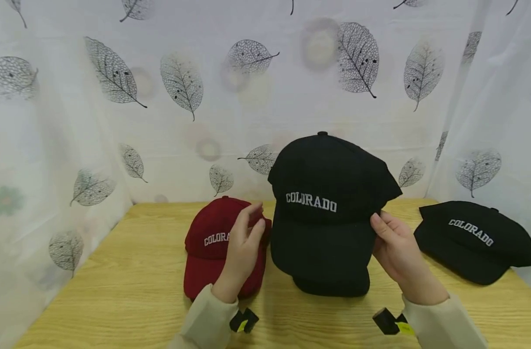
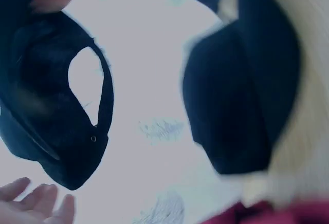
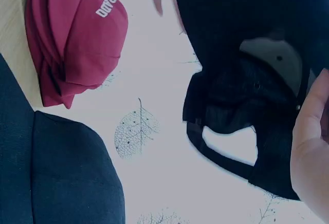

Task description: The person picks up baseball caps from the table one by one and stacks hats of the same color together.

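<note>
My right hand (image 1: 398, 245) pinches the side edge of a black cap (image 1: 311, 247), thumb in front, and holds it up facing me with white COLORADO lettering. The strap opening at the back of this held cap (image 2: 56, 95) shows in the left wrist view. My left hand (image 1: 241, 247), fingers apart and holding nothing, is left of the held cap and overlaps a red COLORADO cap (image 1: 200, 271) on the table. Under the raised cap, the brim of a second black cap (image 1: 335, 288) shows; the rest of it is hidden in the head view.
Another black COLORADO cap (image 1: 475, 237) lies at the right of the wooden table (image 1: 130, 286). Behind the table hangs a white curtain (image 1: 265, 106) with a leaf print, which also runs along both sides.
</note>
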The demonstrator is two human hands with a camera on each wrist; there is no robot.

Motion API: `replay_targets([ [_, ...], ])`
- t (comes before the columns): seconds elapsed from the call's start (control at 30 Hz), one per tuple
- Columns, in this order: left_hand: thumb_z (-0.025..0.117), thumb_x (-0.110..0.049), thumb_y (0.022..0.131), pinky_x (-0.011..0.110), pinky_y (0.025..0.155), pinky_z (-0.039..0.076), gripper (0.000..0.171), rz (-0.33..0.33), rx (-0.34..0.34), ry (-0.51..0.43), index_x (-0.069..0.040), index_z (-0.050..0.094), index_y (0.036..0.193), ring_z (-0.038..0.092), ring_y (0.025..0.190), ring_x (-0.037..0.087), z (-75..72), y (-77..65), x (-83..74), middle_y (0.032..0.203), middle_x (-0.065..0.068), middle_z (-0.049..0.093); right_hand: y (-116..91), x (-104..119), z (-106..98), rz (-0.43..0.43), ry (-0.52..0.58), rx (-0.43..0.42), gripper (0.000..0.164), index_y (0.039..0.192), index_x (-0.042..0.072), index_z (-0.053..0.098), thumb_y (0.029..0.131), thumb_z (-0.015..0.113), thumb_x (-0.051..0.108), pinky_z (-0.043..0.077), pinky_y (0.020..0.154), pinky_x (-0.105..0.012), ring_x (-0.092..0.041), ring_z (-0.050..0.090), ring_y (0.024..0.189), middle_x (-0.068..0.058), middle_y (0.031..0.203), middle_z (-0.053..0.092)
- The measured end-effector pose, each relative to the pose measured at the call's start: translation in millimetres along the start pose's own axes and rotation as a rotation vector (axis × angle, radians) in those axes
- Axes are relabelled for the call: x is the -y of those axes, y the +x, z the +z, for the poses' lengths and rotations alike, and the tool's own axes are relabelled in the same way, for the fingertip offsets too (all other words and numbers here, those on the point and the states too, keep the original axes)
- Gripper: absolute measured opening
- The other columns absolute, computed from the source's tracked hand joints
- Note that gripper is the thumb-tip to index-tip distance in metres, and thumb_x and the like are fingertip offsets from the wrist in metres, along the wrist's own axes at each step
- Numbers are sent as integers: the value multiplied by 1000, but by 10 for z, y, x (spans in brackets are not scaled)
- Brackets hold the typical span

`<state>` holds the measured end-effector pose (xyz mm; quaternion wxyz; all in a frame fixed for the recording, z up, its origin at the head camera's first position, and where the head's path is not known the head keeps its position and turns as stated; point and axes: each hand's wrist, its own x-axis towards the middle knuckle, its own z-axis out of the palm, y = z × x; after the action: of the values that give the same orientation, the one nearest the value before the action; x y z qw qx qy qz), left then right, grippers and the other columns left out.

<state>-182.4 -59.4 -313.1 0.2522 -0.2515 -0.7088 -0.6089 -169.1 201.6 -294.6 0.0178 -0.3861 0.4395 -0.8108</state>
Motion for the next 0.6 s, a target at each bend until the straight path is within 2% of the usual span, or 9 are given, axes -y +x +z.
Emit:
replay_targets([
  [0.07, 47, -9, 90, 41, 95, 33, 40, -184, 9, -111, 5, 38, 127, 40, 117, 27, 21, 59, -33, 128, 16, 43, -3, 26, -20, 11, 34, 42, 40, 111, -3, 53, 97, 17, 3, 47, 71, -28, -18, 58, 86, -10, 96, 59],
  [0.1, 48, -10, 90, 41, 97, 30, 45, -236, 17, -179, 5, 34, 129, 37, 120, 27, 32, 85, -38, 130, 16, 40, -5, 33, -28, 13, 48, 63, 40, 112, -4, 52, 97, 16, 3, 47, 72, -28, -18, 58, 87, -11, 98, 59],
  [0.17, 52, -15, 88, 41, 99, 25, 57, -303, 41, -309, 4, 25, 134, 32, 124, 26, 55, 119, -35, 135, 16, 33, -12, 36, -44, 17, 78, 103, 41, 114, -5, 51, 97, 15, 3, 46, 74, -29, -19, 57, 89, -11, 100, 59],
  [0.23, 57, -21, 86, 42, 100, 23, 70, -336, 74, -427, 2, 15, 137, 27, 126, 25, 70, 133, -24, 139, 15, 27, -15, 38, -50, 22, 101, 132, 41, 115, -5, 50, 97, 14, 3, 46, 75, -29, -19, 57, 91, -11, 102, 58],
  [0.3, 60, -27, 84, 42, 101, 22, 80, -345, 108, -531, -3, 9, 139, 24, 127, 24, 77, 135, -13, 141, 12, 23, -17, 41, -47, 27, 116, 151, 42, 115, -5, 50, 97, 13, 5, 46, 76, -29, -19, 57, 91, -11, 102, 58],
  [0.43, 64, -36, 79, 41, 101, 21, 87, -298, 165, -673, -9, 6, 139, 21, 126, 22, 75, 132, -16, 141, 7, 19, -9, 49, -39, 38, 127, 187, 40, 110, -3, 52, 97, 16, 7, 46, 75, -28, -17, 57, 89, -10, 99, 59],
  [0.6, 66, -41, 75, 41, 100, 25, 92, -234, 167, -693, -12, 6, 139, 19, 125, 20, 73, 132, -53, 141, 4, 17, 8, 43, -65, 28, 124, 274, 39, 105, -2, 54, 97, 17, 8, 46, 74, -28, -16, 57, 86, -8, 96, 60],
])
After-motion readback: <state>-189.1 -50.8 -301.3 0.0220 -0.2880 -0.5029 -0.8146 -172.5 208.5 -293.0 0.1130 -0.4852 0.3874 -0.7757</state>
